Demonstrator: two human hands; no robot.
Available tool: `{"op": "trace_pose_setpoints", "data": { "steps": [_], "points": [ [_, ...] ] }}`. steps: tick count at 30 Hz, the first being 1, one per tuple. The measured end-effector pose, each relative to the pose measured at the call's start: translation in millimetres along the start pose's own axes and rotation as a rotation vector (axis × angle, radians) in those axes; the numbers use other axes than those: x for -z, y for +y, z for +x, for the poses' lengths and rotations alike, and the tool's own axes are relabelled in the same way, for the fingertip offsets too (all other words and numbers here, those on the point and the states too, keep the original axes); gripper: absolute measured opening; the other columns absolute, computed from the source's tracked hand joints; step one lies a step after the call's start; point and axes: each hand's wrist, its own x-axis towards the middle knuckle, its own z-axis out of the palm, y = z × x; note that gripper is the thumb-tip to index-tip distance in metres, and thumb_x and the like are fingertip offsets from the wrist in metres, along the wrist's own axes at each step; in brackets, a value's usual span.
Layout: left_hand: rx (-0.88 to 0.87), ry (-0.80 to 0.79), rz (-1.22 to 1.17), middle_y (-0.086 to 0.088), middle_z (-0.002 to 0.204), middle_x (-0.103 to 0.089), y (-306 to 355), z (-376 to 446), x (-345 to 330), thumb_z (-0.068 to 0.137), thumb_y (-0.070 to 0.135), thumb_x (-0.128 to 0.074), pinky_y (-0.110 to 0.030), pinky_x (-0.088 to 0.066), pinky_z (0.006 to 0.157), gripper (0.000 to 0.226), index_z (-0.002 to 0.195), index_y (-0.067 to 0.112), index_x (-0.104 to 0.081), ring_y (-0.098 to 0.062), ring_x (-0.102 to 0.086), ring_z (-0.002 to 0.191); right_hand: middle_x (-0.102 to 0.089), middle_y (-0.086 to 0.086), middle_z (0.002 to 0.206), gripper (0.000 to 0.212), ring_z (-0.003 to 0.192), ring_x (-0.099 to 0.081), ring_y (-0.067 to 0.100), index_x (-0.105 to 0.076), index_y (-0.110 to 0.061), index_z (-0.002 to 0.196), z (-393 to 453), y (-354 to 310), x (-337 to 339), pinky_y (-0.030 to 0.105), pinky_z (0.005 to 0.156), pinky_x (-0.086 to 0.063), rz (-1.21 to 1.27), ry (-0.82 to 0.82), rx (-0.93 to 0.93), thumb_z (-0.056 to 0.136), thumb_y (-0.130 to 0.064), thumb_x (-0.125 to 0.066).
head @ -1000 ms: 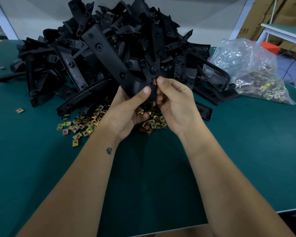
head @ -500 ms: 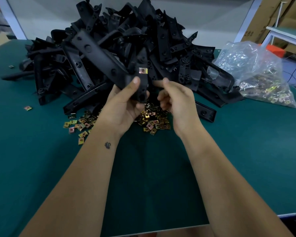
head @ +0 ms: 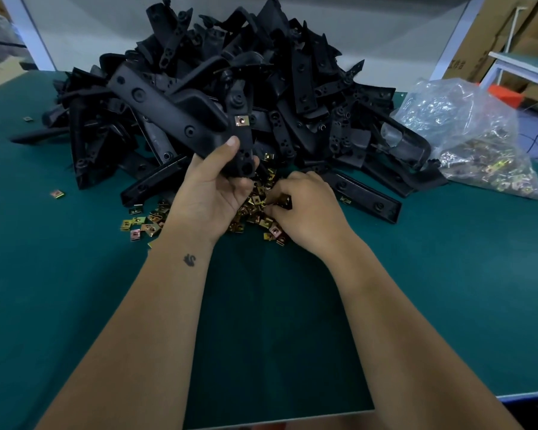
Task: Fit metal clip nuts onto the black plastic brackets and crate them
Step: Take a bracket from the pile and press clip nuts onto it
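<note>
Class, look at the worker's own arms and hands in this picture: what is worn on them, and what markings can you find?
Both forearms are bare, with no sleeves in view. Neither the left hand nor the right hand wears a glove, and no watch, bracelet or ring shows. The one marking is a small dark tattoo, shaped like a swan, on the inner left forearm just below the wrist.

The light is dim and even, seemingly from overhead. The dark green counter (head: 75, 305) shows only a soft shadow between the forearms. Glare glints off the crumpled clear plastic bag (head: 466, 125). The heap of black plastic brackets (head: 308, 88) loses detail in its darkest parts. Wide-angle distortion bends the edges, and the far corners look slightly blurred.
</note>
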Motion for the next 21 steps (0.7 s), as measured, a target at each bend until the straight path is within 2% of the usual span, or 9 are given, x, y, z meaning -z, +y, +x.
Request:
{"op": "trace_pose_setpoints", "data": {
  "steps": [3, 5, 8, 11, 14, 18, 21],
  "points": [
    [0.013, -0.016, 0.043, -0.002, 0.087, -0.073, -1, 0, -1, 0.079, 0.015, -0.071, -0.017, -0.048, 0.048, 0.034, 0.106, 0.011, -0.052, -0.017, -0.070, 0.079, -0.057, -0.009, 0.086, 0.006, 0.093, -0.055, 0.016, -0.072, -0.021, 0.091, -1, -1, 2, 0.032, 0.080, -0.042, 0.137, 0.073, -0.014, 0.085, -0.023, -0.072],
    [0.021, -0.014, 0.051, -0.001, 0.084, -0.073, -2, 0, -2, 0.077, 0.012, -0.070, -0.017, -0.048, 0.049, 0.033, 0.104, 0.011, -0.051, -0.018, -0.070, 0.079, -0.065, -0.010, 0.080, 0.004, 0.082, -0.062, 0.009, -0.071, -0.023, 0.084, -1, -4, 6, 0.028, 0.075, -0.049, 0.379, 0.173, -0.067, 0.084, -0.019, -0.073],
    [0.028, -0.022, 0.057, 0.000, 0.081, -0.072, -4, 0, -2, 0.087, 0.002, -0.062, -0.016, -0.048, 0.049, 0.018, 0.099, 0.012, -0.053, -0.018, -0.071, 0.079, -0.070, -0.010, 0.074, 0.017, 0.073, -0.064, 0.002, -0.072, -0.028, 0.078, 0, -5, 13, 0.023, 0.075, -0.054, 0.707, 0.272, -0.145, 0.085, -0.012, -0.074],
    [0.031, -0.044, 0.059, -0.005, 0.092, -0.072, -7, -1, -4, 0.089, -0.001, -0.059, -0.016, -0.050, 0.051, 0.020, 0.103, 0.012, -0.055, -0.019, -0.071, 0.080, -0.073, -0.010, 0.082, 0.021, 0.078, -0.064, 0.001, -0.074, -0.025, 0.090, 0, -3, 17, 0.021, 0.078, -0.053, 0.949, 0.254, -0.178, 0.090, -0.006, -0.067],
    [0.045, -0.082, 0.055, -0.006, 0.096, -0.072, -9, -1, -5, 0.088, -0.002, -0.059, -0.017, -0.051, 0.053, 0.025, 0.109, 0.012, -0.056, -0.017, -0.071, 0.080, -0.072, -0.001, 0.091, 0.024, 0.084, -0.066, 0.008, -0.072, -0.020, 0.099, 0, -3, 17, 0.023, 0.080, -0.053, 1.138, 0.199, -0.177, 0.091, 0.001, -0.063],
    [0.068, -0.102, 0.050, -0.004, 0.093, -0.073, -11, -2, -7, 0.089, -0.006, -0.054, -0.017, -0.051, 0.054, 0.023, 0.102, 0.013, -0.057, -0.014, -0.071, 0.077, -0.071, 0.006, 0.086, 0.017, 0.083, -0.067, 0.015, -0.071, -0.008, 0.097, 1, -3, 17, 0.026, 0.077, -0.052, 1.284, 0.200, -0.205, 0.088, 0.005, -0.064],
    [0.078, -0.099, 0.036, -0.007, 0.098, -0.071, -10, -3, -9, 0.088, -0.006, -0.054, -0.018, -0.052, 0.054, 0.025, 0.105, 0.011, -0.055, -0.015, -0.070, 0.078, -0.072, 0.005, 0.085, 0.014, 0.080, -0.068, 0.014, -0.071, -0.008, 0.095, 0, -3, 20, 0.025, 0.074, -0.053, 1.337, 0.189, -0.207, 0.090, 0.003, -0.062]
  ]
}}
